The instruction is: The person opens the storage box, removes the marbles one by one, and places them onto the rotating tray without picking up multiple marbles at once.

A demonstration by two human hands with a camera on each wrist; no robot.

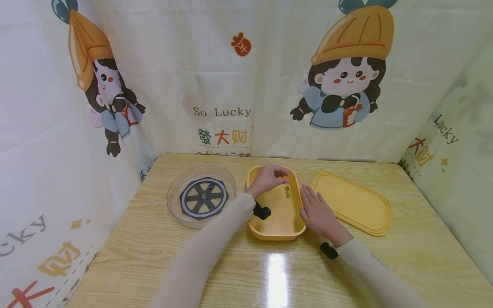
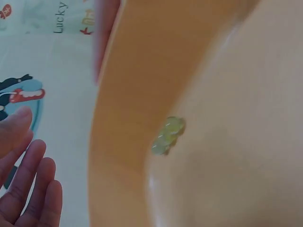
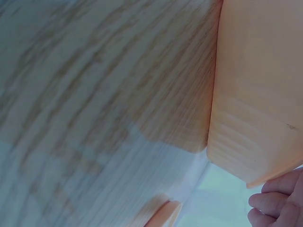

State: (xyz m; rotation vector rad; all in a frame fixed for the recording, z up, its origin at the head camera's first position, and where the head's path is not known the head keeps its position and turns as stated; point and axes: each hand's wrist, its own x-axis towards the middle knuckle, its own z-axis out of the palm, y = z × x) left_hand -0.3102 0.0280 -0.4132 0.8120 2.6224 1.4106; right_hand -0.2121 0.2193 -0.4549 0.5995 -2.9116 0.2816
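A yellow-orange plastic tub stands on the table between my hands. On its floor, by the right wall, lies a small cluster of translucent green lumps; its exact kind is unclear. My left hand hovers over the tub's far part. Its fingers are loosely bent, the thumb apart, and nothing shows between them in the left wrist view. Against the tub's right side rests my right hand, fingers extended. In the right wrist view its fingertips touch the tub's rim.
To the left is a clear round dish containing a black spoked disc with a small blue piece on it. A yellow lid lies flat at the right. Printed curtains enclose the wooden table at the back and sides.
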